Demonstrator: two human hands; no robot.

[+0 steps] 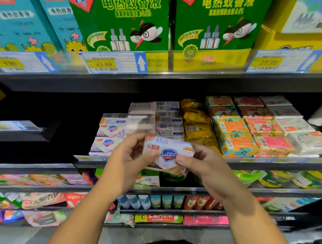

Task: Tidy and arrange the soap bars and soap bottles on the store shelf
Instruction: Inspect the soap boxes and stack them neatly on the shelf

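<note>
Both sets of fingers are closed on one boxed soap bar point(168, 154), pinching it from opposite ends: the left hand point(132, 154) has its thumb across the box's left face with fingers curled behind, and the right hand point(201, 162) presses its thumb on the lower right corner with fingers wrapped round the far end. Held this way, by the short ends, the printed front with its blue shield logo faces the camera and reads upright, so the person can likely check the label and square the box before setting it down. The bar's long axis runs left to right between the two hands, slightly tilted with the right end lower; it is in the air, touching no shelf.

Just behind the left fingers stands a stack of white and lilac soap boxes point(108, 136) with the same shield logo, faces forward, which looks like the natural home for the held bar. Directly beyond the fingertips, more pale boxed bars point(168, 118) are piled with barcodes showing. Past the right fingers lie yellow wrapped bars point(198, 125), then orange and teal packs point(234, 136), then pink packs point(269, 137) and white packs point(308, 140), all on the same shelf point(269, 160). Above, green boxes point(118, 17) fill the next shelf up. To the far left of the fingers the shelf is dark and its contents cannot be made out.
</note>
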